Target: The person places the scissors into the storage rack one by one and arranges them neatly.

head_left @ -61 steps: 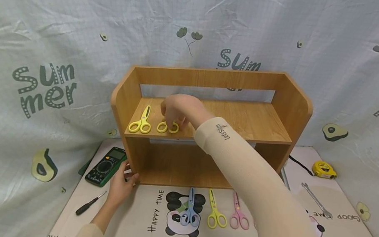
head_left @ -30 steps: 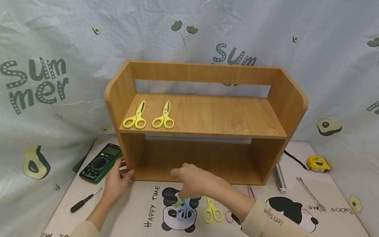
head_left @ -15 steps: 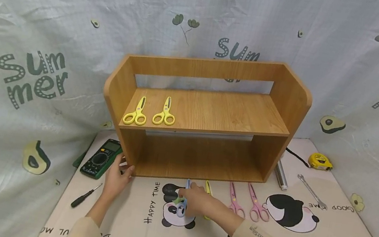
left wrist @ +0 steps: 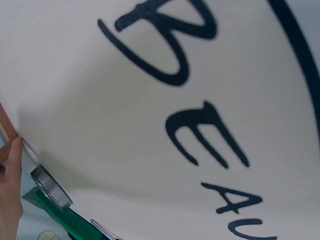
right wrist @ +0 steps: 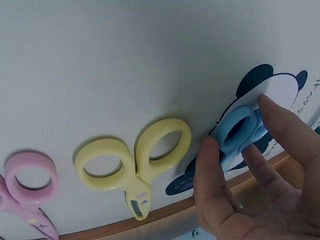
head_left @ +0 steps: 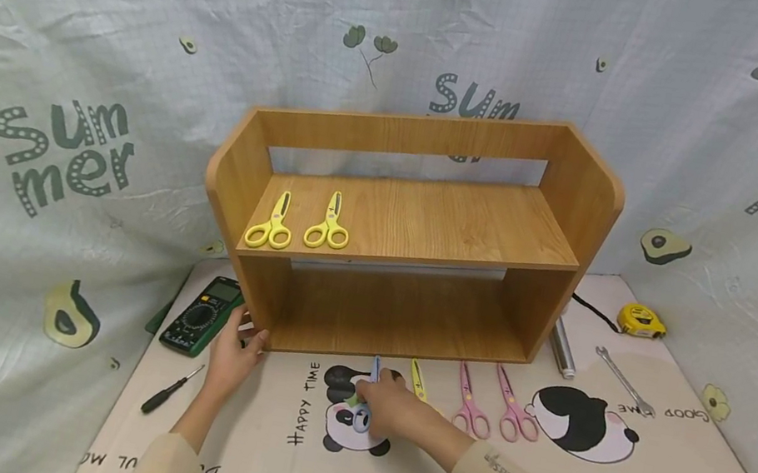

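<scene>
My right hand (head_left: 391, 404) pinches a pair of blue scissors (right wrist: 232, 144) on the table, thumb and fingers on either side of its handle loops. The blade tip points toward the shelf; part of the scissors is hidden by the hand. My left hand (head_left: 232, 359) grips the lower left front corner of the wooden shelf (head_left: 397, 350), thumb at the front edge and fingers along the outer side. Yellow scissors (right wrist: 140, 182) lie beside the blue pair, then two pink scissors (head_left: 473, 409). On the upper board rest two more yellow scissors (head_left: 328, 226), side by side.
Left of the shelf are a green multimeter (head_left: 201, 317) and a black screwdriver (head_left: 167, 394). A roll of tape (left wrist: 50, 187) shows near the multimeter in the left wrist view. To the right lie a metal tube (head_left: 563, 349), a wrench (head_left: 623, 381) and a yellow tape measure (head_left: 641, 321).
My right hand has let go of the second yellow scissors on the upper board and come down to the blue scissors on the table. My left hand has stayed at the shelf corner.
</scene>
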The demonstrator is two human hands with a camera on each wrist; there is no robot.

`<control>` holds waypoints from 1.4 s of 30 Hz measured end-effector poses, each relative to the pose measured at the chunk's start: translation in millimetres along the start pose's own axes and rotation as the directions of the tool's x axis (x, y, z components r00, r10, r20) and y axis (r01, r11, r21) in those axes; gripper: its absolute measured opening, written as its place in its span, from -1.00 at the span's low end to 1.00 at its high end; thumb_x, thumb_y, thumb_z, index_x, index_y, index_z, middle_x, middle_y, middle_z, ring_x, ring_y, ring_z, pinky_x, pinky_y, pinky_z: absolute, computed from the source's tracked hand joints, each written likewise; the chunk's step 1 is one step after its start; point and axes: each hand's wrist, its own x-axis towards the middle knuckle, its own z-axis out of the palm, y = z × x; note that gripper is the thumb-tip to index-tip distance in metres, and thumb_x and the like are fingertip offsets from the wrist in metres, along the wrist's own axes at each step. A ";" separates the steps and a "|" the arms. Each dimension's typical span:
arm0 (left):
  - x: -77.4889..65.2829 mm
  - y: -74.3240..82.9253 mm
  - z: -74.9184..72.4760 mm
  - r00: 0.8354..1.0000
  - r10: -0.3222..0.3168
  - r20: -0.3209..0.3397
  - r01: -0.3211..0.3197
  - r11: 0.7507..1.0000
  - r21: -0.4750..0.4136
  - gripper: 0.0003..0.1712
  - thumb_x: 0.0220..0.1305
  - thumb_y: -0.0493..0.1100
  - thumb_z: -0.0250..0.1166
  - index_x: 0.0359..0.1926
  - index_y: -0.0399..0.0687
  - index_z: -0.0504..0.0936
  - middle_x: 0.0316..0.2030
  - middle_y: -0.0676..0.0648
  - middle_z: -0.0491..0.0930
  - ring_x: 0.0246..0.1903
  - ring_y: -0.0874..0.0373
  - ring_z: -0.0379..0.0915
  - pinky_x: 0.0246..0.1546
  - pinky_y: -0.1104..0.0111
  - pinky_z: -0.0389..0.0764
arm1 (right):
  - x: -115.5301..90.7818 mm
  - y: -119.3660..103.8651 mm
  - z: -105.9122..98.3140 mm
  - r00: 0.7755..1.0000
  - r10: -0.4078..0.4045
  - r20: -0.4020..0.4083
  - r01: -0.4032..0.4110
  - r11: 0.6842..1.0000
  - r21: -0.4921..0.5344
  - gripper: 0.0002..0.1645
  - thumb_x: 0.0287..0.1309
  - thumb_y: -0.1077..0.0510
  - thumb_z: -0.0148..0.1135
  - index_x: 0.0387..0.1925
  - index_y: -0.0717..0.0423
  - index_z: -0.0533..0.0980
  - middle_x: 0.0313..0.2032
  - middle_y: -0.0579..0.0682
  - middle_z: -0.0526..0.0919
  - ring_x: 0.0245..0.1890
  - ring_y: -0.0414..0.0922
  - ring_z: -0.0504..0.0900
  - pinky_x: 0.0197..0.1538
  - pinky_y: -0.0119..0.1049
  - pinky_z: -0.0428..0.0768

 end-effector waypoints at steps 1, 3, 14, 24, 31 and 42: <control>-0.1 -0.2 0.1 1.000 0.000 0.000 0.000 1.000 -0.002 -0.32 0.51 -0.32 0.21 0.55 -0.04 0.21 0.36 -0.38 0.40 0.26 -0.34 0.52 -0.10 0.10 0.84 | 0.7 0.1 0.4 1.000 0.000 -0.001 0.000 1.000 0.000 -0.42 -0.17 0.31 0.63 -0.03 -0.05 0.66 0.02 0.19 0.54 -0.06 0.04 0.48 -0.25 -0.16 0.72; -0.5 -0.1 0.3 1.000 0.000 -0.002 0.000 1.000 -0.008 -0.32 0.51 -0.32 0.21 0.55 -0.03 0.21 0.36 -0.38 0.40 0.26 -0.33 0.52 -0.10 0.08 0.84 | 2.3 0.3 1.3 1.000 0.001 0.001 -0.001 1.000 0.002 -0.45 -0.16 0.30 0.63 -0.05 -0.05 0.66 0.02 0.19 0.54 -0.07 0.03 0.48 -0.26 -0.17 0.71; -1.5 -0.6 0.4 1.000 -0.002 -0.006 0.002 1.000 -0.023 -0.31 0.51 -0.33 0.20 0.55 -0.05 0.20 0.37 -0.39 0.39 0.26 -0.34 0.51 -0.09 0.06 0.84 | 6.1 0.2 1.0 1.000 0.007 0.009 -0.008 1.000 0.030 -0.58 -0.09 0.32 0.57 -0.15 -0.02 0.65 0.02 0.20 0.59 -0.07 0.03 0.51 -0.22 -0.17 0.67; -0.4 1.2 -2.4 1.000 -0.014 0.003 0.014 1.000 0.005 -0.31 0.53 -0.31 0.19 0.56 -0.05 0.18 0.39 -0.38 0.38 0.26 -0.32 0.51 -0.09 0.08 0.84 | 7.3 -4.5 0.6 1.000 0.027 0.007 -0.028 0.999 0.044 -0.64 0.01 0.30 0.53 -0.11 0.00 0.67 -0.03 0.17 0.62 -0.05 0.04 0.53 -0.15 -0.12 0.70; -0.4 1.6 -0.8 1.000 -0.009 -0.008 0.010 1.000 0.014 -0.30 0.52 -0.31 0.20 0.56 -0.04 0.19 0.38 -0.38 0.39 0.25 -0.32 0.52 -0.12 0.10 0.85 | 10.3 -3.7 3.2 1.000 0.025 0.003 -0.026 0.999 0.026 -0.66 0.00 0.29 0.53 -0.15 -0.01 0.67 -0.05 0.14 0.65 -0.04 0.04 0.54 -0.17 -0.15 0.66; -1.8 3.9 0.3 1.000 -0.023 0.000 0.023 1.000 0.010 -0.30 0.53 -0.31 0.19 0.57 -0.03 0.18 0.39 -0.36 0.38 0.27 -0.31 0.51 -0.07 0.07 0.84 | 9.4 -2.1 1.6 1.000 0.006 0.006 -0.006 1.000 0.020 -0.68 -0.04 0.29 0.54 -0.21 0.00 0.66 -0.08 0.13 0.65 -0.08 0.03 0.55 -0.18 -0.17 0.63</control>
